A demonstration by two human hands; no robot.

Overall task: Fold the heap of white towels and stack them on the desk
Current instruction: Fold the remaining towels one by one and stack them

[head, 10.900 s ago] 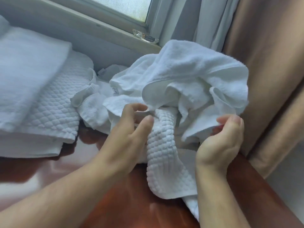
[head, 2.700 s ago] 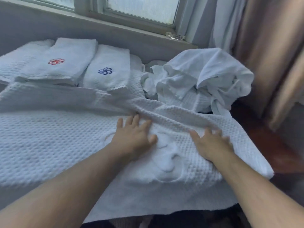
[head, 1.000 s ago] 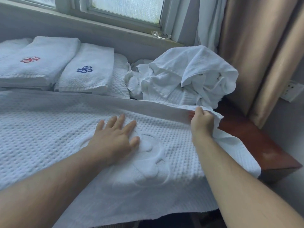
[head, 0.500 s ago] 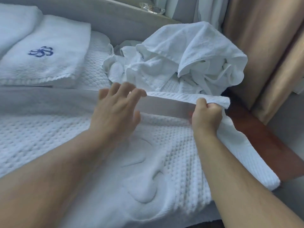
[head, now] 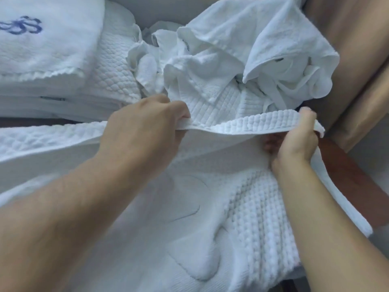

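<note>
I'd say this is roughly mid-way, maybe a bit past. On the left there's a stack [head: 42, 85] of folded towels already sitting on the desk [head: 347, 175]. The top one has a blue stitched mark [head: 21, 25], and a quilted towel [head: 111, 66] lies folded right beside it, so that part looks done. What's left is the crumpled heap [head: 252, 49] at the back right, up against the tan curtain [head: 357, 49]. It's several pieces tangled together, can't count them. The one in hand is the big waffle towel [head: 242, 218], spread across the desk right in front of the person and covering most of it. Its far edge is lifted off the surface. The left hand [head: 147, 123] has its fingers curled over that edge, and the right hand [head: 294, 142] pinches the same edge close to the far right corner, thumb on top. So both hands are clamped on cloth, neither one free. My guess is this is the first fold, far edge going over toward the near one. If so, this towel needs a couple more folds before it joins the stack, and then the whole heap wants the same treatment.
</note>
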